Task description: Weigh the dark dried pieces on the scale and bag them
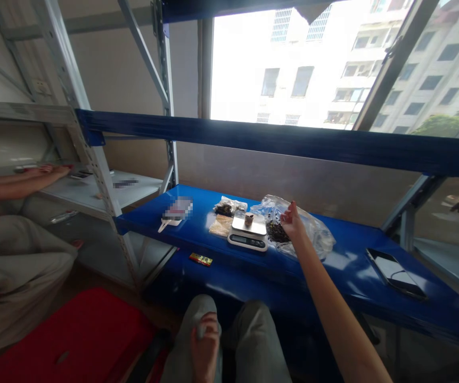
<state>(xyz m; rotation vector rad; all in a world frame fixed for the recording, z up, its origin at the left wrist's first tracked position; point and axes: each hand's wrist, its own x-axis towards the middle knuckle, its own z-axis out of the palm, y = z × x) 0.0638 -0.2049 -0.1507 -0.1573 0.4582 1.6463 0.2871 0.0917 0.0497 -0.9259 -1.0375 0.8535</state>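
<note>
My right hand (292, 222) is raised over an open clear plastic bag (318, 236) holding small dark dried pieces (276, 232). Its fingers are drawn together, with a tiny dark spot at their tips that is too small to name. Left of the bag is a white digital scale (247, 241), a small brownish cup-like container (249, 219) standing on its plate. My left hand (206, 343) rests on my knee, fingers curled around something greyish that I cannot make out.
Beside the scale lie flat beige pouches (220, 225) and a smaller clear bag of dark bits (225, 207). A phone (396, 274) lies at the right on the blue shelf (347, 250). A blue beam (253, 133) crosses above. Another person's arm (17, 183) is at the left.
</note>
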